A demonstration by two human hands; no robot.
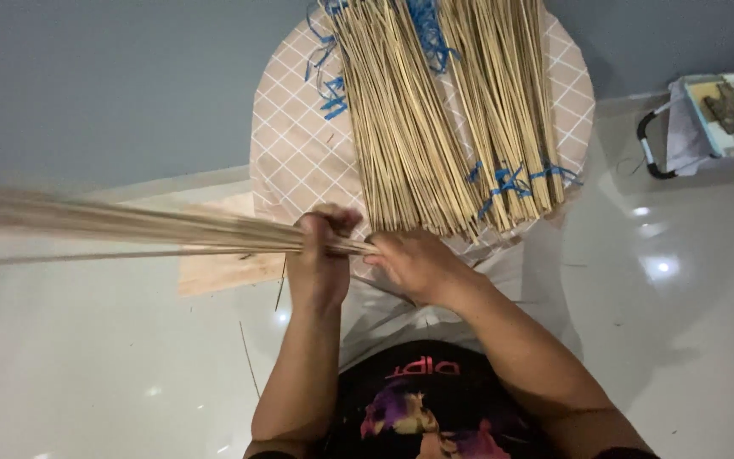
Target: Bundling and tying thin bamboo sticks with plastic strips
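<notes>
My left hand (320, 255) is closed around a bundle of thin bamboo sticks (129, 228) that juts out to the left, blurred at its far end. My right hand (414, 262) pinches the near end of that same bundle, fingers touching the stick tips. Just beyond both hands a large heap of pale bamboo sticks (435, 110), tied in places with blue string (511, 180), lies on a round stool covered in a checked cloth (299, 144).
A flat wooden board (223, 268) lies on the glossy white floor (87, 365) at left. A pale blue tool with a black handle (707, 115) sits at the right by the grey wall (104, 76). A few loose sticks lie on the floor.
</notes>
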